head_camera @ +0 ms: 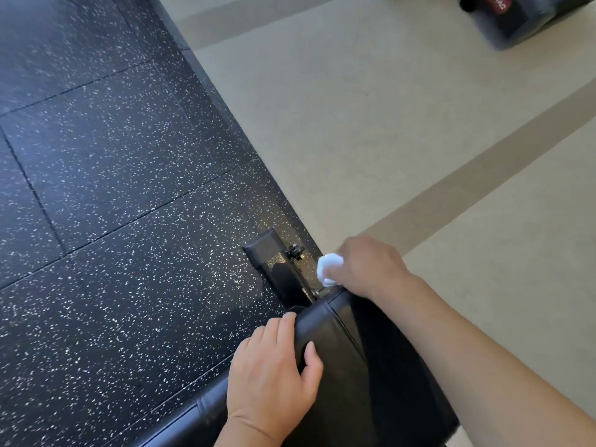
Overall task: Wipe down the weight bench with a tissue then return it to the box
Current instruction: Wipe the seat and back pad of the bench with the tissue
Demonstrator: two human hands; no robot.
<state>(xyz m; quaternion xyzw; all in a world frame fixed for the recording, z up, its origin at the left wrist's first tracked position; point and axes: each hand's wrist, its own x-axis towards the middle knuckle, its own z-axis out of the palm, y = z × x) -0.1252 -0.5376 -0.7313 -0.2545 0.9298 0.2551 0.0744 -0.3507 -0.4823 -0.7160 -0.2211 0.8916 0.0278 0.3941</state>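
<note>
Head view: my left hand (274, 369) lies flat on the weight bench (338, 366) pad, fingers relaxed, apparently to steady it. My right hand (367, 269) grips the bunched tissue (327, 269) just beyond the bench's end, probably wiping there. No box visible.

Only one bit of lettering on show: a red label (493, 4) on the dark padded equipment (529, 24) far beyond the right hand (371, 269), right at the picture's top edge. It carries white capitals seen upside down and cut off by the frame, too partial to make out a word. Nothing near either hand bears any text.
</note>
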